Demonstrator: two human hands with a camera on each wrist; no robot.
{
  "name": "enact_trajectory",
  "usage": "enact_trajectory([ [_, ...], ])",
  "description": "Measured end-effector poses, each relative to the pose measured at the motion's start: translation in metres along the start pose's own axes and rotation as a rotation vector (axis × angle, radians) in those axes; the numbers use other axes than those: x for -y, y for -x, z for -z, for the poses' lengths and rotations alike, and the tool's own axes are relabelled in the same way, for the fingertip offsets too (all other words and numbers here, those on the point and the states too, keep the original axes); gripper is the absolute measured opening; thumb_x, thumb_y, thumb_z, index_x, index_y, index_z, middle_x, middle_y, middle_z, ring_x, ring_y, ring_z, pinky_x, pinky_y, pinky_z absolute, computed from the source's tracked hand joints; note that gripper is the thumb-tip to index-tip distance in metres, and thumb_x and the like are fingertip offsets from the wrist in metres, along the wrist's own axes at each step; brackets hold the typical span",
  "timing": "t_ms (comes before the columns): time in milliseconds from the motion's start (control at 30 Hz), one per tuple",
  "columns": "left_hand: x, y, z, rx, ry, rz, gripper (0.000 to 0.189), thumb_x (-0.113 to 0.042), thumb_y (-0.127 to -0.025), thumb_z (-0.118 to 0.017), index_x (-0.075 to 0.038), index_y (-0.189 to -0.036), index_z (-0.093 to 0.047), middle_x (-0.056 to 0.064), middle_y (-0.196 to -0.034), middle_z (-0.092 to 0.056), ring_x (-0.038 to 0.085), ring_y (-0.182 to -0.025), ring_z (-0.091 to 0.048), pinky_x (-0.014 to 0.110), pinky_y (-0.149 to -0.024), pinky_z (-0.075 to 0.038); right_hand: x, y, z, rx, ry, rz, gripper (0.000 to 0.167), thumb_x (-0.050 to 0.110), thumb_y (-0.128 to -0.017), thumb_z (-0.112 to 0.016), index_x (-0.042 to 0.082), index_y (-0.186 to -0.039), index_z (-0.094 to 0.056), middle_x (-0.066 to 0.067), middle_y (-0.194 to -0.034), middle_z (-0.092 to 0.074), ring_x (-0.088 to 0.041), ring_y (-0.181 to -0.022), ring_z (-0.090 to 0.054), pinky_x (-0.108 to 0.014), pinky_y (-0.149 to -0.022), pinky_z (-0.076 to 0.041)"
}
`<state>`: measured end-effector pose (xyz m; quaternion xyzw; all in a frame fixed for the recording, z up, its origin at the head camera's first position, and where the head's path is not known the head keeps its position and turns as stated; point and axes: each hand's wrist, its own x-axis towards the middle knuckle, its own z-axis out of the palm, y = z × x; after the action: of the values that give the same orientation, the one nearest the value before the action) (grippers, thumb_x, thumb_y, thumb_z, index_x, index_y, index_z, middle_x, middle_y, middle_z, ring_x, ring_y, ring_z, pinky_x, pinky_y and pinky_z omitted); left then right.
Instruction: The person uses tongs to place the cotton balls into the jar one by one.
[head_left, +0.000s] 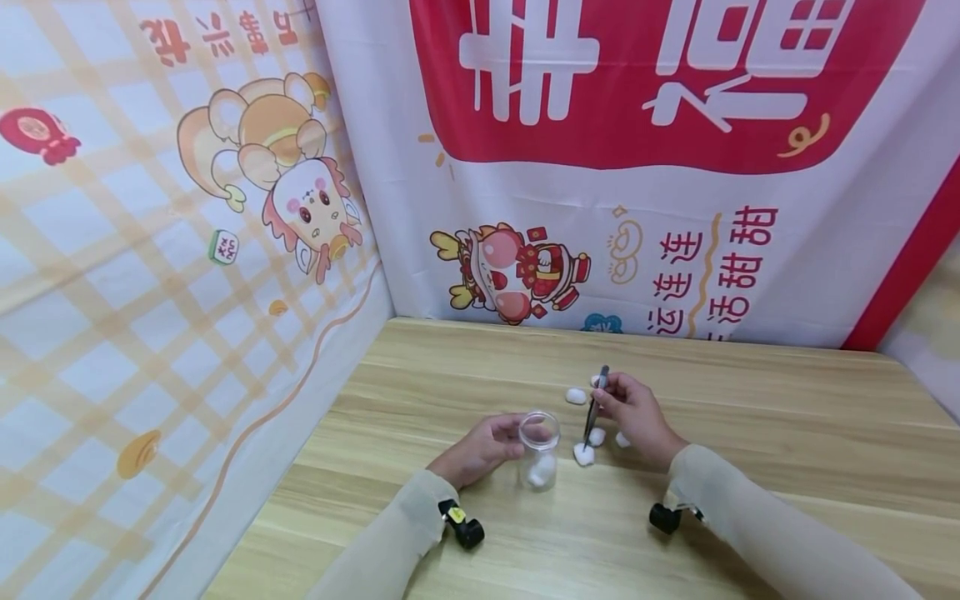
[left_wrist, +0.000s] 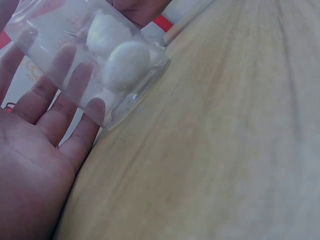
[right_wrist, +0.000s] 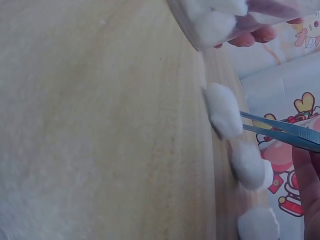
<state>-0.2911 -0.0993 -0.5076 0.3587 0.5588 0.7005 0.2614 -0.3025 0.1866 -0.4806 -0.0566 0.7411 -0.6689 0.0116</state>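
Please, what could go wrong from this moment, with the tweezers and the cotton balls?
First, the slim grey metal tweezers may slip: their narrow tips seem to meet only the edge of the soft, white, rounded cotton ball. Second, they might nudge the similar white neighbouring ball, lying close by. Third, a bump could spill the clear, cylindrical, plastic-looking jar, since its mouth is uncovered and it is near the tweezers, though the left hand holds it.

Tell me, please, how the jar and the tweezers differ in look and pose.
The jar is clear and wide; the tweezers are grey and slender. The jar is upright, its mouth facing up; the tweezers slant, tips down at a white cotton ball. Both are held: the jar by the left hand, the tweezers by the right hand.
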Motion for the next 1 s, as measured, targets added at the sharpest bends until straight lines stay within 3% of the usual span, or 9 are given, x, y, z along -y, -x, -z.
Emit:
enact_trajectory([
  [200,0.0,0.0,0.0,-0.003,-0.002,0.005,0.059,-0.014,-0.094,-0.065,0.002,-0.144,-0.039,0.017,-0.138,-0.053,0.03,-0.135,-0.041,0.039,-0.113,-0.028,0.001,0.001,-0.003,-0.032,0.048,-0.001,0.026,0.007,-0.099,-0.055,-0.007,-0.12,-0.051,-0.02,-0.107,-0.057,-0.026,-0.094,-0.061,-0.033,-0.08,-0.057],
  [533,0.0,0.0,0.001,-0.007,0.001,0.007,0.061,-0.015,-0.093,-0.067,0.004,-0.144,-0.039,0.022,-0.139,-0.05,0.03,-0.135,-0.041,0.039,-0.113,-0.029,0.007,-0.003,-0.005,-0.035,0.019,-0.029,0.027,0.011,-0.099,-0.056,-0.004,-0.121,-0.05,-0.019,-0.111,-0.055,-0.028,-0.102,-0.059,-0.033,-0.083,-0.056],
  [667,-0.001,0.0,0.0,-0.048,-0.003,0.033,0.062,-0.014,-0.091,-0.068,0.006,-0.143,-0.04,0.022,-0.141,-0.048,0.03,-0.133,-0.043,0.038,-0.111,-0.032,0.011,-0.003,-0.005,-0.038,0.017,-0.04,0.028,0.012,-0.1,-0.055,-0.004,-0.122,-0.05,-0.018,-0.111,-0.054,-0.029,-0.104,-0.059,-0.032,-0.083,-0.056],
  [867,-0.002,0.003,-0.002,-0.119,-0.02,0.073,0.079,-0.026,-0.084,-0.077,0.012,-0.141,-0.038,0.024,-0.144,-0.043,0.031,-0.131,-0.044,0.037,-0.107,-0.037,0.013,-0.002,-0.005,-0.031,0.019,-0.019,0.027,0.012,-0.1,-0.056,-0.005,-0.12,-0.051,-0.019,-0.11,-0.054,-0.03,-0.103,-0.059,-0.032,-0.083,-0.056],
  [1000,-0.001,0.003,-0.001,-0.111,-0.009,0.068,0.08,-0.028,-0.083,-0.077,0.011,-0.141,-0.038,0.024,-0.144,-0.043,0.032,-0.131,-0.044,0.037,-0.107,-0.038,0.013,-0.004,-0.005,-0.034,0.01,-0.006,0.025,0.014,-0.099,-0.057,-0.002,-0.118,-0.052,-0.019,-0.11,-0.054,-0.03,-0.102,-0.058,-0.033,-0.083,-0.056],
])
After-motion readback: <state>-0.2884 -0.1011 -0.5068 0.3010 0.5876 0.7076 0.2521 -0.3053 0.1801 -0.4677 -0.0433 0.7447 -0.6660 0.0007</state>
